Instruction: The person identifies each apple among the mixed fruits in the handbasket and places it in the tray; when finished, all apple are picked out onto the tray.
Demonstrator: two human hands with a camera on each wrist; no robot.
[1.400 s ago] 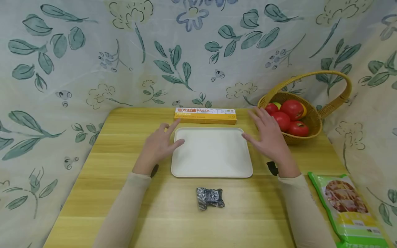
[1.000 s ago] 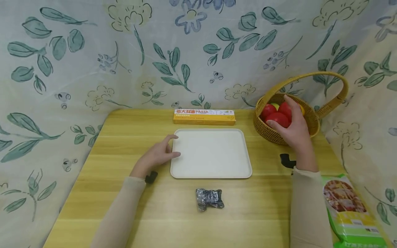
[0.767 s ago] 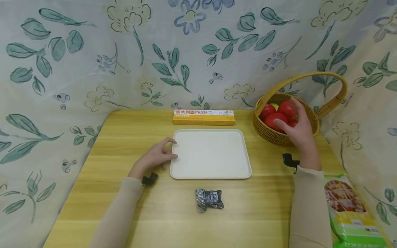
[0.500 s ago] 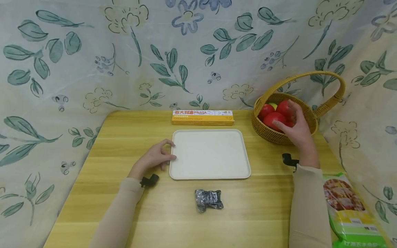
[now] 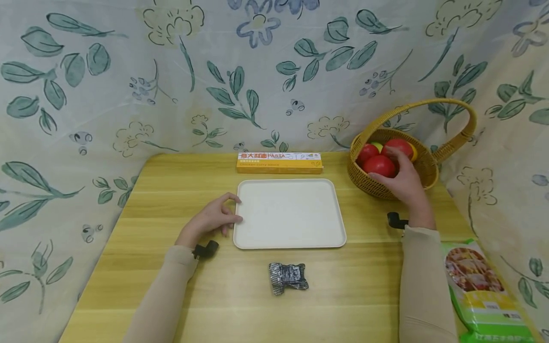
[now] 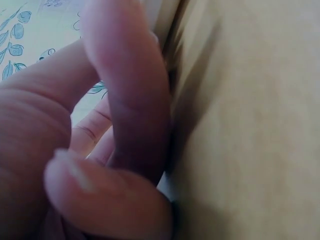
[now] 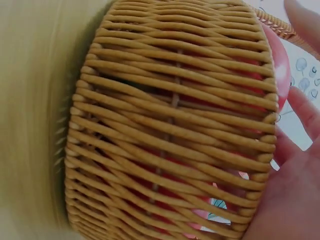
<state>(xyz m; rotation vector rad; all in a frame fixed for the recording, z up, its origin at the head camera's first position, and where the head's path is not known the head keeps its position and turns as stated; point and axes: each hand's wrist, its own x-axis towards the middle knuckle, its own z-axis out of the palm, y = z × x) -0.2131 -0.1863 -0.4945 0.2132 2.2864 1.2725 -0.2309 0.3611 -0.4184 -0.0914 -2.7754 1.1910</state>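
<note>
Bent fingers of my left hand [image 5: 209, 218] rest at the left rim of the white rectangular tray [image 5: 289, 214]. The left wrist view shows that thumb and the fingers close over the wooden table. At the back right, my right hand [image 5: 406, 183] reaches over the near rim of a wicker basket [image 5: 365, 182]. Its thumb and fingers stand apart beside a shiny red round fruit [image 5: 380, 166], holding nothing. More red fruit [image 5: 396, 145] lies behind, with a bit of green and yellow. In the right wrist view the woven basket wall [image 7: 170, 120] hides most of the fruit.
A yellow and white pasta box [image 5: 279, 163] lies behind the tray. A small crumpled black and silver packet [image 5: 289, 277] lies in front of it. A green food bag [image 5: 484, 290] is at the right edge, beside the right sleeve. The basket's tall handle [image 5: 454, 143] arches upward. Floral cloth hangs behind.
My right hand has moved right to the basket, lately shifting slightly left and nearer the front red fruit. My left hand has come down to the tray's left rim, its fingers bending.
</note>
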